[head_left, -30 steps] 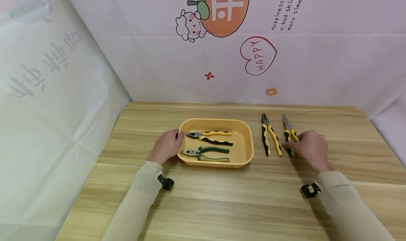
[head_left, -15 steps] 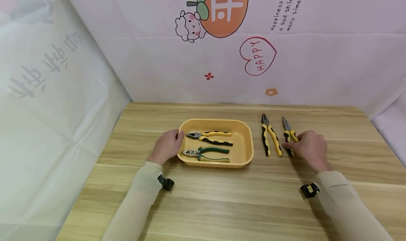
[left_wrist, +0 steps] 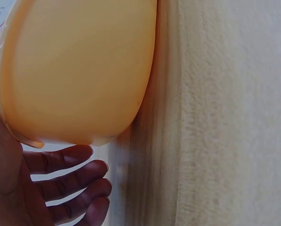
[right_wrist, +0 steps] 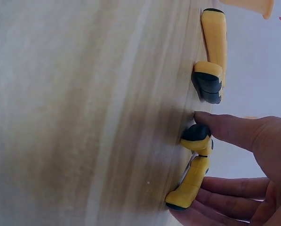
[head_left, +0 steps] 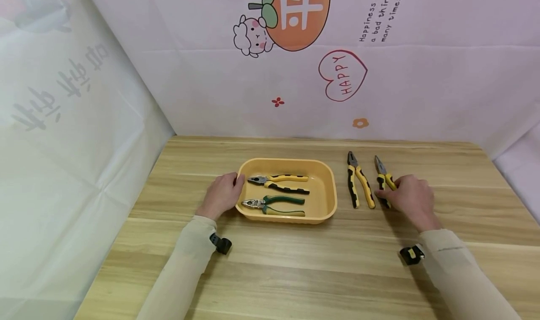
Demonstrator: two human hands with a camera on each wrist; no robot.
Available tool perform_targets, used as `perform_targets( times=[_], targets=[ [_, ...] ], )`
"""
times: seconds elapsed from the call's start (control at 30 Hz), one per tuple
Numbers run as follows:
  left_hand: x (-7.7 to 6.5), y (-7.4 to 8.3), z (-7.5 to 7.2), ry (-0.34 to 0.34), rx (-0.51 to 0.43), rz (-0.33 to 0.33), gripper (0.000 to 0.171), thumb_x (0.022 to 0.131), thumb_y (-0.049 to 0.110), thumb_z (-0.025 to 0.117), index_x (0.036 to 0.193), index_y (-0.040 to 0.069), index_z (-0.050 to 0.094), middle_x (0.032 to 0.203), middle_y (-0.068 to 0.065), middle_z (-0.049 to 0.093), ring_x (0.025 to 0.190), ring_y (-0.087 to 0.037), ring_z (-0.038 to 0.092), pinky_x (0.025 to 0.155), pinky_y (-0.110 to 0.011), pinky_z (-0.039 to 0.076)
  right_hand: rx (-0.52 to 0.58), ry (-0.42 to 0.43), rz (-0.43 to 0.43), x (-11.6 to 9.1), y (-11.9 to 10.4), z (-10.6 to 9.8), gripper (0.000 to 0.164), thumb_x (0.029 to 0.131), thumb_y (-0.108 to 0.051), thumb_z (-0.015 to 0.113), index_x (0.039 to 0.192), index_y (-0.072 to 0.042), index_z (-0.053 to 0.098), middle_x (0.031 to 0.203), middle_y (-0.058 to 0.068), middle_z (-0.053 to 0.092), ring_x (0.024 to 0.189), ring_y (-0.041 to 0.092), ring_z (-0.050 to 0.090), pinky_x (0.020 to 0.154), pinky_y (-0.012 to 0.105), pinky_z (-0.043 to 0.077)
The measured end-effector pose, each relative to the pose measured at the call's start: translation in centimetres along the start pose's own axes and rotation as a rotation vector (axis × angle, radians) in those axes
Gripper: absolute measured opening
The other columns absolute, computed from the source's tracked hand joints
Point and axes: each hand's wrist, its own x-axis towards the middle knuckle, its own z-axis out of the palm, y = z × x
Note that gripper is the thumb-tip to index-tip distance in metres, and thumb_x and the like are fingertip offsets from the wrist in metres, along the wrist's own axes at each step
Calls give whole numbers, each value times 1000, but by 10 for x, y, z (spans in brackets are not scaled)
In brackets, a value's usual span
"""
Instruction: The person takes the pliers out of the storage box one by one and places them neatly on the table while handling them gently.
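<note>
At the left end of a yellow plastic tray [head_left: 328,189], my left hand [head_left: 220,193] holds the rim, thumb over the edge; in the left wrist view its fingers [left_wrist: 72,181] curve beside the outer wall. My right hand [head_left: 412,198] grips the yellow-and-black handles of long-nose pliers [head_left: 381,170] lying on the table, their grey tip pointing away from me. In the right wrist view, the thumb [right_wrist: 232,129] is at one handle and the fingers are around the other. Inside the tray lie yellow-and-black combination pliers [head_left: 280,178] and green-handled pliers [head_left: 282,199].
Another pair of yellow-and-black pliers [head_left: 360,182] lies on the wooden table [head_left: 312,273] between the tray and my right hand. A white printed sheet [head_left: 211,90] stands along the table's back edge, with a white sheet [head_left: 76,170] at the left.
The long-nose pliers' tip has shifted slightly left and toward me under my right hand. My left hand and the tray stay where they were.
</note>
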Motion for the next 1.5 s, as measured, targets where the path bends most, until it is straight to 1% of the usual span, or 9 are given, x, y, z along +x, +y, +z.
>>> perform_targets(
  times=[0.53, 0.73, 0.83, 0.9, 0.97, 1.07, 1.17, 1.33, 1.5],
  targets=[
    [0, -2, 1, 47, 4, 34, 43, 110, 35, 41, 75, 12, 53, 66, -5, 51, 57, -21, 48, 53, -33, 38, -23, -35, 11, -1, -2, -2, 50, 89, -44, 75, 62, -13, 45, 55, -2, 36, 52, 15, 37, 46, 29, 29],
    [0, -1, 0, 64, 12, 50, 43, 109, 34, 42, 74, 12, 52, 65, -5, 50, 56, -21, 47, 53, -33, 37, -31, -25, -14, -2, -1, -6, 53, 89, -49, 74, 65, -13, 43, 56, -3, 34, 53, 15, 34, 46, 30, 28],
    [0, -2, 0, 70, 15, 54, 43, 109, 34, 43, 73, 12, 52, 64, -5, 49, 56, -21, 47, 53, -33, 37, -38, -27, -21, -2, -2, -8, 52, 89, -51, 73, 71, -9, 49, 59, -1, 36, 55, 17, 36, 47, 31, 28],
    [0, -2, 0, 72, 15, 55, 43, 109, 34, 43, 73, 12, 52, 64, -5, 49, 56, -21, 48, 53, -33, 37, -43, -34, -24, -3, -2, -10, 54, 89, -51, 73, 83, 1, 59, 64, 6, 45, 57, 19, 39, 48, 31, 29],
    [0, -3, 0, 70, 15, 51, 43, 109, 34, 43, 74, 12, 52, 64, -5, 49, 56, -21, 48, 53, -33, 37, -51, -41, -26, -3, -3, -12, 63, 89, -52, 72, 103, 10, 64, 76, 19, 57, 59, 21, 42, 48, 32, 31],
    [1, -2, 1, 64, 14, 43, 43, 109, 35, 42, 74, 12, 52, 65, -5, 50, 57, -21, 48, 53, -33, 38, -59, -44, -32, -3, -5, -15, 78, 90, -51, 72, 127, 15, 57, 107, 36, 62, 60, 23, 45, 48, 33, 34],
    [1, -2, 1, 60, 7, 37, 43, 109, 35, 42, 75, 12, 53, 65, -5, 50, 57, -21, 49, 53, -33, 38, -63, -38, -48, -3, -6, -17, 79, 91, -51, 72, 129, 16, 55, 120, 40, 59, 62, 24, 48, 49, 33, 36],
    [1, -2, 0, 62, 3, 40, 43, 109, 35, 42, 74, 11, 52, 65, -5, 50, 56, -21, 48, 53, -33, 38, -68, -4, -96, -3, -8, -21, 77, 91, -51, 72, 126, 16, 58, 120, 39, 60, 78, 39, 62, 56, 41, 46],
    [1, -2, 1, 64, 5, 43, 44, 109, 35, 41, 75, 11, 52, 65, -5, 50, 57, -21, 48, 54, -33, 38, -64, 9, -129, -4, -14, -25, 75, 91, -50, 72, 125, 15, 59, 120, 38, 60, 95, 52, 63, 66, 52, 49]
  ],
)
